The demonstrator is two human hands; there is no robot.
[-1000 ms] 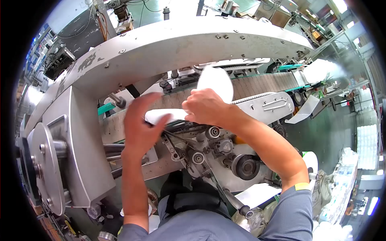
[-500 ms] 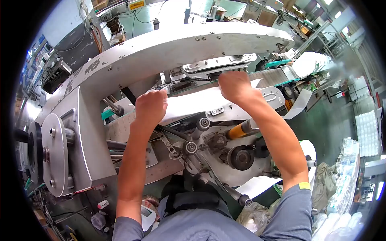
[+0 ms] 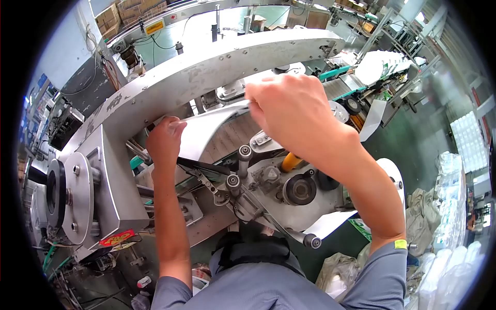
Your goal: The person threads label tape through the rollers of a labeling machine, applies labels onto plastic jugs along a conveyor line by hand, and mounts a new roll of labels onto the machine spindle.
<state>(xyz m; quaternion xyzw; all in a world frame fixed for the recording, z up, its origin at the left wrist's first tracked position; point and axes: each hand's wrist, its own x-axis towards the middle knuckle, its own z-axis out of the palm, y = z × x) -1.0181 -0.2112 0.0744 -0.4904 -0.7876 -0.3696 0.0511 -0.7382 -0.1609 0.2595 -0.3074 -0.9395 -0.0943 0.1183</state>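
Note:
A white strip (image 3: 200,133) that looks like label web stretches between my hands above the slatted conveyor (image 3: 227,140). My left hand (image 3: 166,142) is closed on its left end, thumb pressed against the fingers. Held higher and nearer the camera, my right hand (image 3: 292,106) is closed at the strip's other end; its fingertips are mostly hidden behind the back of the hand. Between the hands the strip bends in a curve. Below it, a black arm (image 3: 204,166) leads to a metal guide roller (image 3: 245,153) and a second roller (image 3: 233,181).
A heavy metal beam (image 3: 206,64) arches over the far side. Closer to me are a black drive roller (image 3: 300,190), an orange roller (image 3: 291,162) and a protruding roller end (image 3: 312,241). A round plate (image 3: 77,199) stands at left, plastic-wrapped goods (image 3: 444,201) at right.
My right hand has come up and leftward, closer to the camera. The left hand has shifted slightly left. The strip, flatter before, now lifts and curves, baring more conveyor. The view has turned.

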